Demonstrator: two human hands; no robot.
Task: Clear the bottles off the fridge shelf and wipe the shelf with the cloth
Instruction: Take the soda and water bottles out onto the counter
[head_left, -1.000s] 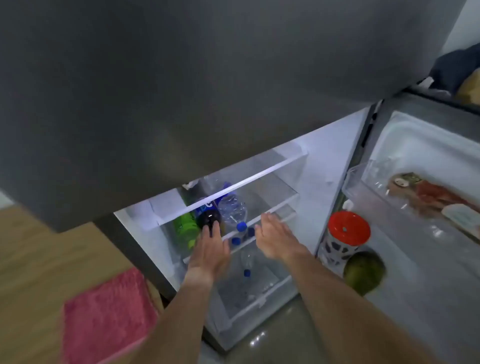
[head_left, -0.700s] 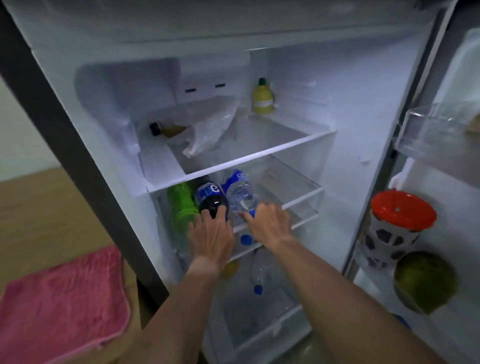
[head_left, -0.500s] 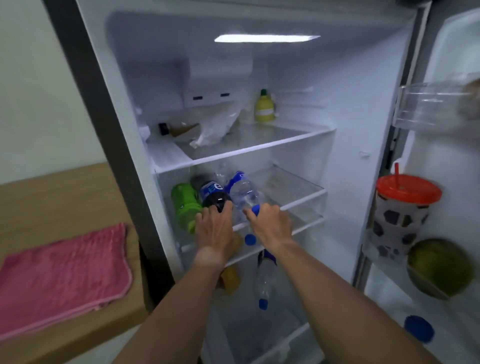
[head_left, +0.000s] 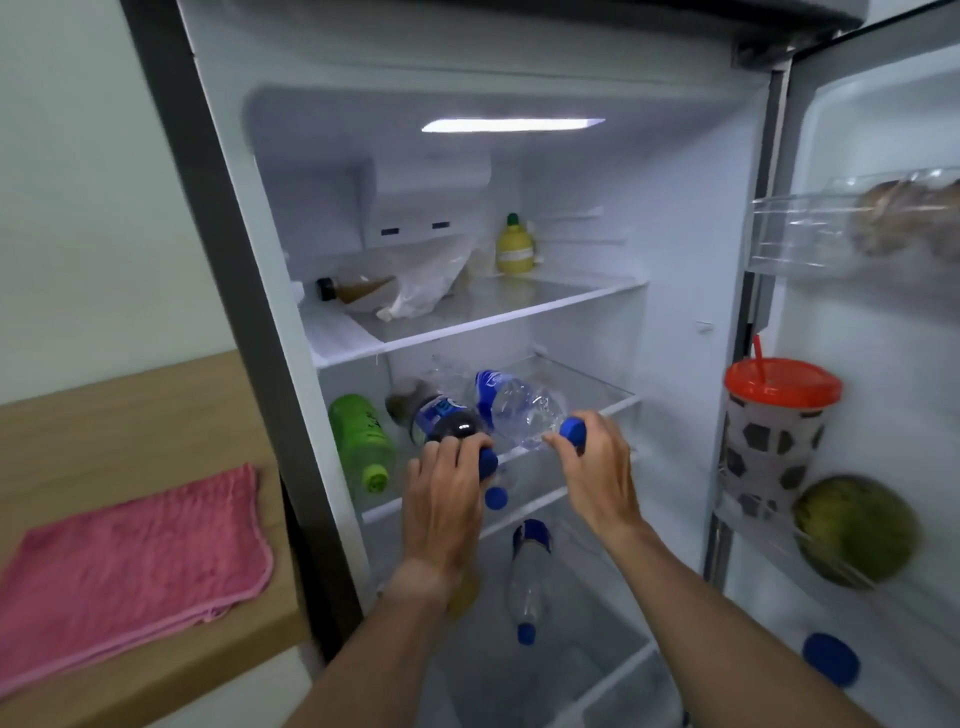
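Left hand: the left hand (head_left: 441, 499) is closing around the neck of the dark soda bottle (head_left: 441, 422), fingers curled over its blue cap end.
Right hand: the right hand (head_left: 597, 467) is pinching the blue cap of the clear water bottle (head_left: 522, 410), which is lying on its side.
Where the bottles are: both are resting on the middle shelf (head_left: 587, 415), touching each other; a green bottle (head_left: 361, 441) is lying at the left.
Cloth: the pink cloth (head_left: 130, 566) is waiting on the wooden counter (head_left: 119, 410), well apart from the fridge.
Risk: pulling by the cap alone is likely leaving the water bottle swinging; it may be slipping free or knocking its neighbour off the shelf edge.
Risk: the round bottles may be rolling forward once one is lifted.
Change: compared with half a second ago, the right hand is now gripping the cap rather than lying over the bottle, and the view is sitting closer.
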